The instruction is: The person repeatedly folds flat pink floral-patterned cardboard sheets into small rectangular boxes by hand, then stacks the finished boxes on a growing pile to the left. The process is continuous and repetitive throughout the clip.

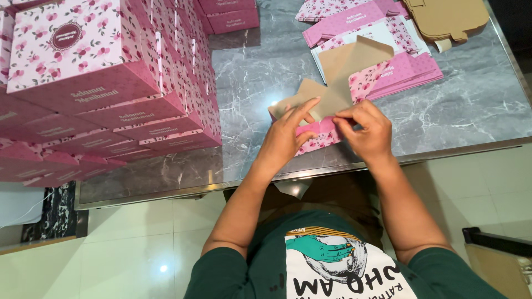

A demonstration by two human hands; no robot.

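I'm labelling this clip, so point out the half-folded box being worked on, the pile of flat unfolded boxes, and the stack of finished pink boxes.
half-folded box [338, 77]: head view, brown inner flap.
flat boxes [413, 69]: head view, pink top sheet.
finished boxes [72, 50]: head view, flowered lid.

Pink floral box blank [332, 94], partly folded, brown inside up

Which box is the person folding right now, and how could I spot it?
Start at the grey marble table and find its near edge, between the tall stack of finished pink boxes and the flat pile of unfolded ones. The half-folded box sits there under the left hand and right hand. Only it has brown flaps sticking up.
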